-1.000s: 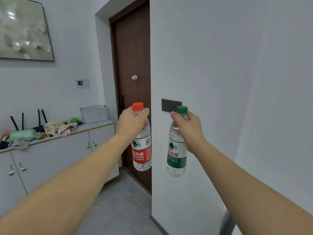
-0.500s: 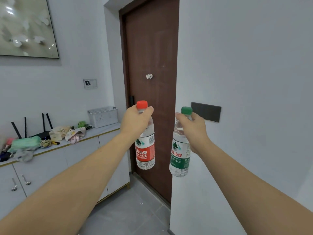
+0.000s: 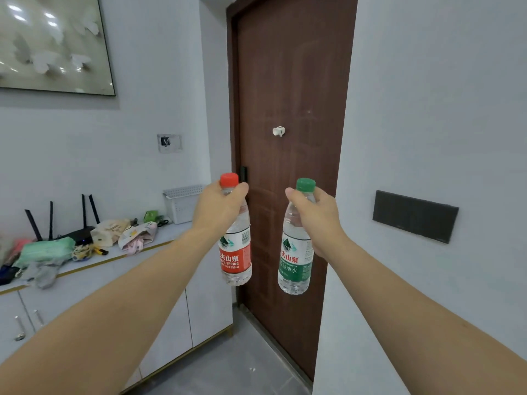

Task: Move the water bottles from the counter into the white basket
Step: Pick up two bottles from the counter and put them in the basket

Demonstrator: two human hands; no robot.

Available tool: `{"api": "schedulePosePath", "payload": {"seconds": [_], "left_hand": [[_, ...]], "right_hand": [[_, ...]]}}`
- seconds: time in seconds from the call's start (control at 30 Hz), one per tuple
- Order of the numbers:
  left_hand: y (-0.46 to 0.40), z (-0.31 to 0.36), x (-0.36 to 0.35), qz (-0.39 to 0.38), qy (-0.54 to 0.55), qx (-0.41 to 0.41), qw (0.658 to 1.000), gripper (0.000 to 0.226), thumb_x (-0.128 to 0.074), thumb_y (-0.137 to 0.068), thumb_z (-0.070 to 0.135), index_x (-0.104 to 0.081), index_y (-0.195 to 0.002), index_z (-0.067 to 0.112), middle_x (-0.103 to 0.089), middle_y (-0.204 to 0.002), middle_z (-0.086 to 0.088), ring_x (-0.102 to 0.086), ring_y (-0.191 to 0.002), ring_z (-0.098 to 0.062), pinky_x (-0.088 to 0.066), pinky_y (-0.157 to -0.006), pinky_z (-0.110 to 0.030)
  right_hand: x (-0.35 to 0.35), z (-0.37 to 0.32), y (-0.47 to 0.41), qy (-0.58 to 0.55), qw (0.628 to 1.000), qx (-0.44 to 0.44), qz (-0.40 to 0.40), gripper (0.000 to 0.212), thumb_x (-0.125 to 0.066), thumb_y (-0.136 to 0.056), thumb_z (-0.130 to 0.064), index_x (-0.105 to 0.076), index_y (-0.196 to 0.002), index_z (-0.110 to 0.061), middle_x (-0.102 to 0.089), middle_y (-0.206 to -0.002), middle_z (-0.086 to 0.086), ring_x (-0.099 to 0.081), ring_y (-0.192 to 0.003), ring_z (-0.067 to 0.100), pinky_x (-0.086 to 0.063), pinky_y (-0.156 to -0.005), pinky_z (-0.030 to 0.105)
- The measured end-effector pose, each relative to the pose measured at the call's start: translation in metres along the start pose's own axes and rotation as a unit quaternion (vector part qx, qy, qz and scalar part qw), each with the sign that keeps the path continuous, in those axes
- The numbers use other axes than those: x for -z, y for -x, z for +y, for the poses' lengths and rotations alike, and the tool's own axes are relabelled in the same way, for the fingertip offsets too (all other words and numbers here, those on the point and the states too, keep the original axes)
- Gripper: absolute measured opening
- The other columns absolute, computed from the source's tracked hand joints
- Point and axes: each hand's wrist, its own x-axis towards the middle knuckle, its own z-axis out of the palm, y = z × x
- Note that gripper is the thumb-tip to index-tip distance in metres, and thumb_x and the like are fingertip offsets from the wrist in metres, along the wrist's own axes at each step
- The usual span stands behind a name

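My left hand (image 3: pixel 219 209) grips a clear water bottle with a red cap and red label (image 3: pixel 235 260) by its neck, held upright in the air. Beside it, my right hand (image 3: pixel 316 218) holds a second bottle with a green cap and green label (image 3: pixel 295 266) the same way. The white basket (image 3: pixel 182 203) stands on the far right end of the white counter (image 3: pixel 114 258), against the wall, behind and left of my left hand. Both arms are stretched forward in front of a brown door.
The counter carries a black router (image 3: pixel 77 235), a green cloth bundle (image 3: pixel 45 250), bags and small clutter. White cabinets (image 3: pixel 176 323) run below it. A brown door (image 3: pixel 291 138) stands ahead, a white wall with a dark switch panel (image 3: pixel 415 215) at right.
The view has swung right and come closer to the door and counter. Both hands keep their bottles at the same height; the basket now sits partly behind my left hand.
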Motion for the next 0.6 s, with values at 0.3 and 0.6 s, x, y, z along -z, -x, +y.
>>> {"api": "schedulePosePath", "payload": {"seconds": [0.3,0.6], "left_hand": [[-0.09,-0.057,0.025,0.012,-0.014,-0.006,1.0,0.032,-0.063,-0.084,0.048,-0.065,-0.081,0.016,-0.071,-0.072,-0.002,-0.07,-0.072,-0.02,-0.058,-0.08,-0.046],[-0.205,-0.116,0.068,-0.006,-0.03,-0.016,0.999,0.037,-0.059,-0.081,0.053,-0.066,-0.084,0.017,-0.072,-0.076,-0.002,-0.069,-0.079,-0.023,-0.056,-0.086,-0.05]], "right_hand": [[-0.086,0.037,-0.07,-0.01,0.999,-0.007,-0.038,0.019,-0.071,-0.083,-0.036,-0.063,-0.072,-0.023,-0.062,-0.057,-0.011,-0.064,-0.057,0.007,-0.05,-0.063,0.03],[-0.198,0.065,-0.145,-0.022,0.999,-0.017,-0.02,0.017,-0.073,-0.083,-0.035,-0.07,-0.085,-0.018,-0.068,-0.068,-0.007,-0.068,-0.069,0.014,-0.055,-0.071,0.036]]}}
